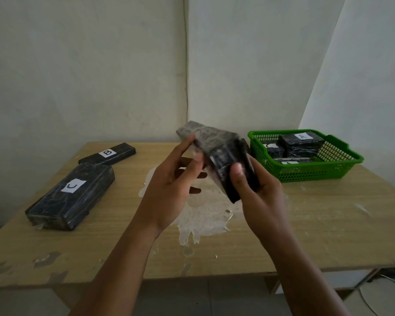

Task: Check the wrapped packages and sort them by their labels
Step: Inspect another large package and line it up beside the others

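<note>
Held above the counter (306,224) by both hands' gripping fingers (237,176), package (219,151) tilted, long axis running far-left to near-right.

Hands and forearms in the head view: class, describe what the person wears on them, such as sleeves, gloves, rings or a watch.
Both the left hand and the right hand are bare: no gloves, rings, watch or bracelet show. Both forearms are uncovered down to the frame's bottom edge, with no sleeve in view.
</note>
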{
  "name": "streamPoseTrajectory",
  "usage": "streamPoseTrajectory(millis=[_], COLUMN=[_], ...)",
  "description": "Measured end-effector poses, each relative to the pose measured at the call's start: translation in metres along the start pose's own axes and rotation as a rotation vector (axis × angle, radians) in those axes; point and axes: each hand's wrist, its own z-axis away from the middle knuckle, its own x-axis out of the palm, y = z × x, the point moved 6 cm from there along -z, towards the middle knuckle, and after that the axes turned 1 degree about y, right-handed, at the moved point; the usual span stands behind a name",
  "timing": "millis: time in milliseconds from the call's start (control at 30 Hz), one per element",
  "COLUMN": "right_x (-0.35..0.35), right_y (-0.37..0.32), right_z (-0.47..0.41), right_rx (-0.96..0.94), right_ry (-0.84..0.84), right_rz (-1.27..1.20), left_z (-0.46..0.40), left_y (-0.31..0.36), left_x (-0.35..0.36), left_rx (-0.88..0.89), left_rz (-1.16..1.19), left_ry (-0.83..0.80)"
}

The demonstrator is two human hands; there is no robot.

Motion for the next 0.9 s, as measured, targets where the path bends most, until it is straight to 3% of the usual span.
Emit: streamPoseTrajectory(millis=[133,433,567,667,767,900], right_x=[-0.007,-0.019,-0.026,-0.028,-0.026,-0.026], right_y=[0.014,0.039,0.047,0.049,0.048,0.055], right_z=[0.002,0.001,0.0,-0.004,-0.009,-0.011], right_rx=[0.228,0.405,0.443,0.478,0.502,0.488], right_ry=[0.131,0.22,0.218,0.147,0.091,0.099], right_rz=[-0.279,-0.422,-0.381,-0.288,-0.232,-0.227], left_z=[-0.005,0.0,0.0,-0.009,-0.015,-0.014], left_y=[-0.019,-0.037,-0.031,-0.026,-0.029,-0.032], left_x=[-0.013,-0.035,-0.033,-0.025,-0.015,-0.015], left_rx=[0.028,0.016,0.02,0.043,-0.06,-0.064], left_rz=[-0.176,-0.346,-0.545,-0.7,-0.565,-0.496], left_ry=[0.149,0.421,0.288,0.063,-0.149,-0.045])
